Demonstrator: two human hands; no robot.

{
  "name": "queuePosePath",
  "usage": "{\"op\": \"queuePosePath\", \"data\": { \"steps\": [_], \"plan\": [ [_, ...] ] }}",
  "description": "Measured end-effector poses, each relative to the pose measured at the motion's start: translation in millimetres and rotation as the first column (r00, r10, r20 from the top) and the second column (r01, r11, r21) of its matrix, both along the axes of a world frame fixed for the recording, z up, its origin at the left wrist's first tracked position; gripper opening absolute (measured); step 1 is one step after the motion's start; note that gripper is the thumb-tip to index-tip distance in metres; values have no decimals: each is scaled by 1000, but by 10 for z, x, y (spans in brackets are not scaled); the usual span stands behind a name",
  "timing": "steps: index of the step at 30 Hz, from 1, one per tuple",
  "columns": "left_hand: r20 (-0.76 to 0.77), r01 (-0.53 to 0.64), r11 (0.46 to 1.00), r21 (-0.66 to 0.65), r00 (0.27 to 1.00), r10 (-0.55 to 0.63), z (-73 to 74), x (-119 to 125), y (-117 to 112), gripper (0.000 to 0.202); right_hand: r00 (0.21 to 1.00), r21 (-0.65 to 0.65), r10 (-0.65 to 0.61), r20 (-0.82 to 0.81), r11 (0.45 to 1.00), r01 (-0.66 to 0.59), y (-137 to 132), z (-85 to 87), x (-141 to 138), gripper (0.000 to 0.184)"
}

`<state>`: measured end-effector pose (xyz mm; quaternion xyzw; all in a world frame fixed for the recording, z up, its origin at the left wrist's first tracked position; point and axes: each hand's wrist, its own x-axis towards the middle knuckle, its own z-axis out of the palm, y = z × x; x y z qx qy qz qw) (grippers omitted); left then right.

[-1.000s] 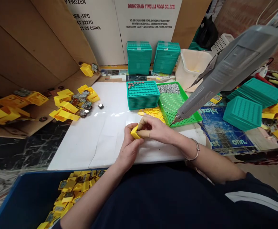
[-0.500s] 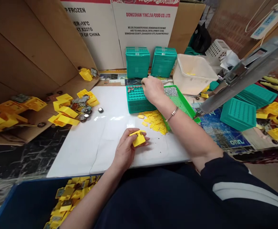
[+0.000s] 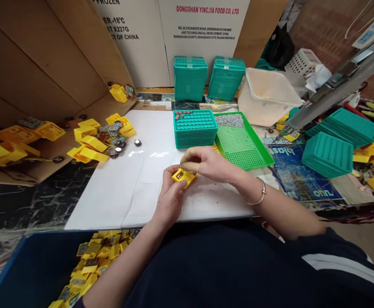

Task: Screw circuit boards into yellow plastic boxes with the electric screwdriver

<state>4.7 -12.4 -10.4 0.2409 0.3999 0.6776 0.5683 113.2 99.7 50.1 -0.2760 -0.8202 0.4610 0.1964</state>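
My left hand (image 3: 170, 194) grips a small yellow plastic case (image 3: 187, 177) above the front of the white table. An opening in the case faces up and shows something metallic inside. Fingers pinched, my right hand (image 3: 204, 162) is right at the top of the case. Whatever that pinch holds, if anything, is hidden. Just beyond the hands stands a stack of teal trays (image 3: 195, 132), with several small brownish discs (image 3: 182, 114) in the top tray's far left corner. Yellow flat pieces (image 3: 216, 148) are mostly covered by my right hand.
A green perforated tray (image 3: 254, 154) with small silvery parts (image 3: 230, 120) lies to the right. Farther back stand wrapped teal tray stacks (image 3: 190, 81) and a translucent bin (image 3: 266, 100). Yellow housings (image 3: 92, 143) with circuit parts lie left; a blue bin (image 3: 23, 265) holds more below.
My right hand has come back from the teal tray stack to the yellow case. My left hand has turned the case so its opening shows. The view has shifted slightly.
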Motion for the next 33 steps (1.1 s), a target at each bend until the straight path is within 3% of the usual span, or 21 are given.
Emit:
{"op": "queuePosePath", "data": {
  "steps": [4,7,9,11,13,16,18,19,21,22,24,26,33],
  "plan": [
    [-100,8,1000,13,995,-7,-81,14,-19,45,998,101,19,65,995,-25,-213,-156,86,8],
    [-311,-15,1000,-3,950,13,-138,6,-60,41,996,229,-14,84,973,-6,-242,-185,82,6],
    [-450,-39,999,-2,892,34,-160,-9,-88,37,996,226,-36,82,974,16,-240,-204,75,5],
    [-492,-7,1000,0,870,6,-167,-30,-108,34,995,111,-64,79,992,55,-217,-239,75,14],
    [-442,76,997,-11,894,-73,-160,-58,-116,32,992,-51,-71,106,996,77,-171,-276,85,29],
    [-311,195,981,-28,930,-193,-118,-103,-111,29,989,-250,43,142,968,-6,-72,-291,105,40],
    [-234,220,974,-50,946,-226,-70,-127,-106,22,983,-288,124,137,954,-80,2,-263,107,34],
    [-190,215,974,-73,956,-225,-43,-136,-106,20,983,-239,113,145,968,-76,40,-244,99,29],
    [-108,195,972,-128,972,-209,5,-147,-112,19,970,51,-22,243,999,10,112,-213,57,21],
    [-81,194,970,-147,975,-207,23,-150,-117,20,940,251,-122,319,967,41,144,-207,23,19],
    [-70,215,964,-156,971,-228,44,-151,-130,21,845,545,-280,456,838,-17,192,-212,-66,21],
    [-84,233,961,-146,965,-247,51,-147,-140,22,774,619,-315,549,775,-123,215,-227,-159,25],
    [-8,163,978,-126,986,-165,73,-141,-113,20,750,619,-280,599,757,-211,166,-228,-156,29]
  ]
}}
